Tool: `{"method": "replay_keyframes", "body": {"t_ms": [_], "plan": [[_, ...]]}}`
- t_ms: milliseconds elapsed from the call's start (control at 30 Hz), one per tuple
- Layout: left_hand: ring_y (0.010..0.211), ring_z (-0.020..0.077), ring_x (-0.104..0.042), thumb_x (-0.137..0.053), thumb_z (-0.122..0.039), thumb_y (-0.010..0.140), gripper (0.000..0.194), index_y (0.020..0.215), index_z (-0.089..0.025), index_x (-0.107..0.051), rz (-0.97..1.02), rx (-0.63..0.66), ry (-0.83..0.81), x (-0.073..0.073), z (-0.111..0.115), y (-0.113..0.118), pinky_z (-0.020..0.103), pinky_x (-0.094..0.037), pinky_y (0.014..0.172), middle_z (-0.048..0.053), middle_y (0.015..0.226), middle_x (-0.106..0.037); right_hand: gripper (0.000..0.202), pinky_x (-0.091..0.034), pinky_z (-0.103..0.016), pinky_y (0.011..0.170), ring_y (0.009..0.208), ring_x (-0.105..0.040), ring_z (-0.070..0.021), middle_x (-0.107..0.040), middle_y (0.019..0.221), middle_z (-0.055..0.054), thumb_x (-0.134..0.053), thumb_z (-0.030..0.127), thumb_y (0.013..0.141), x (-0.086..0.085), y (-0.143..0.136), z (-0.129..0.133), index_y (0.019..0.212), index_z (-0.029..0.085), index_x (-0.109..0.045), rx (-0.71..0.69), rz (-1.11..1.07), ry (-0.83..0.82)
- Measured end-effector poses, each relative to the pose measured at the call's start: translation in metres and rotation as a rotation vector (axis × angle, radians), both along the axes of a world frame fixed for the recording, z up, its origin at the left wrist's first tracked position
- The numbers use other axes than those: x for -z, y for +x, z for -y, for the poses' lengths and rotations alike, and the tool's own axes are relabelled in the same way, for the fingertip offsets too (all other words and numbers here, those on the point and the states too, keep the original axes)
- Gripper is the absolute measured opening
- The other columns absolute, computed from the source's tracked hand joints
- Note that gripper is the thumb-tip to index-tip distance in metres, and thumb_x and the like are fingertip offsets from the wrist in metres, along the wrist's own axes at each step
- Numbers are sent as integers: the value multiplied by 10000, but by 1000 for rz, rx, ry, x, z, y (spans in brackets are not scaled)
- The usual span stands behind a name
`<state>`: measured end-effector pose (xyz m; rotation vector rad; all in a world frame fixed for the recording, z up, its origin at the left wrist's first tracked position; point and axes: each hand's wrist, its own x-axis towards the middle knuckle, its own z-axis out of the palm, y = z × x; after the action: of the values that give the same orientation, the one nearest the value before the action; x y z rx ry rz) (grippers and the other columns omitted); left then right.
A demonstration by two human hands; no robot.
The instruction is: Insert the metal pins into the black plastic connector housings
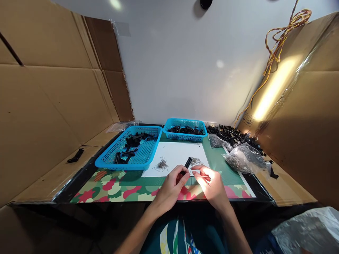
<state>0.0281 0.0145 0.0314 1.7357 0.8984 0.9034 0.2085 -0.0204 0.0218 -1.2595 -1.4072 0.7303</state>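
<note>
My left hand (176, 181) is closed around a slim black plastic part (188, 162), whose upper end sticks out above the fingers. Beside it on the right, my right hand (209, 181) is curled, thumb and index finger close together; whatever they hold is too small to make out. Just beyond that hand, a pile of tiny metal pieces (196, 161) lies on a white sheet (182, 150). Another small pile (162, 164) of such pieces is on the sheet's left side.
A blue basket (156, 155) at left holds several black parts; a second blue basket (185, 137) at the back holds many more. At right are a heap of black parts (233, 134) and a clear bag of tiny pieces (242, 158). Cardboard walls (53, 106) flank the table.
</note>
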Motion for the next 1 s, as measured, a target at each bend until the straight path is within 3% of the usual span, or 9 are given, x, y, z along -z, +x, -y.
{"method": "replay_keyframes", "body": {"t_ms": [167, 367, 467, 533, 600, 733, 867, 1000], "plan": [[817, 176, -520, -512, -498, 1061, 331, 998, -201, -644, -107, 51, 2, -6, 4, -2, 278, -402, 742, 4, 911, -568, 229, -482, -294, 636, 708, -618, -194, -705, 764, -48, -630, 350, 966, -4, 10, 6, 869, 182, -752, -115, -5, -79], [856, 186, -561, -492, -487, 1069, 332, 964, -211, -644, -163, 76, -1, -10, 5, -3, 278, -416, 771, 8, 944, -605, 194, -380, -262, 537, 598, -465, -142, -548, 637, 10, -659, 331, 910, -6, 18, 8, 823, 168, -717, -131, 20, -132], [939, 209, -605, -425, -532, 1090, 374, 1233, -266, -646, -212, 65, -3, -12, 7, -3, 305, -439, 870, 21, 1064, -657, 192, -340, -256, 532, 586, -416, -128, -485, 617, 28, -648, 321, 892, -9, 28, 7, 792, 163, -690, -59, 50, -122], [940, 217, -628, -384, -565, 1096, 482, 1497, -318, -488, -240, 62, -45, -13, 10, -3, 331, -453, 901, 32, 1118, -669, 197, -333, -258, 531, 580, -413, -128, -475, 617, 30, -633, 328, 883, -10, 35, 6, 773, 166, -659, 8, 66, -128], [947, 235, -646, -370, -581, 1097, 553, 1581, -317, -409, -276, 83, -58, -13, 11, -3, 353, -466, 908, 54, 1120, -684, 207, -321, -261, 523, 567, -413, -129, -455, 611, 35, -609, 340, 887, -9, 42, 4, 761, 177, -625, 38, 100, -154], [1063, 270, -647, -349, -473, 1124, 449, 1405, -271, -633, -350, 184, 136, 0, 8, -7, 377, -466, 966, 101, 1152, -714, 243, -283, -265, 511, 559, -378, -128, -387, 596, 48, -583, 344, 897, -4, 47, 1, 704, 200, -553, 26, 163, -201], [1387, 296, -524, -448, -293, 1094, 326, 1351, -277, -648, -359, 281, 407, 26, 0, -17, 438, -378, 1180, 97, 1492, -614, 228, -273, -270, 522, 588, -350, -132, -411, 592, 44, -609, 323, 863, 3, 44, -3, 678, 198, -563, 12, 204, -212], [1460, 290, -475, -444, -245, 1088, 323, 1326, -266, -661, -435, 312, 500, 39, -2, -22, 464, -350, 1228, 84, 1555, -575, 265, -265, -272, 522, 586, -339, -131, -420, 574, 44, -611, 298, 838, 4, 39, -5, 622, 216, -480, 24, 252, -207]]}}
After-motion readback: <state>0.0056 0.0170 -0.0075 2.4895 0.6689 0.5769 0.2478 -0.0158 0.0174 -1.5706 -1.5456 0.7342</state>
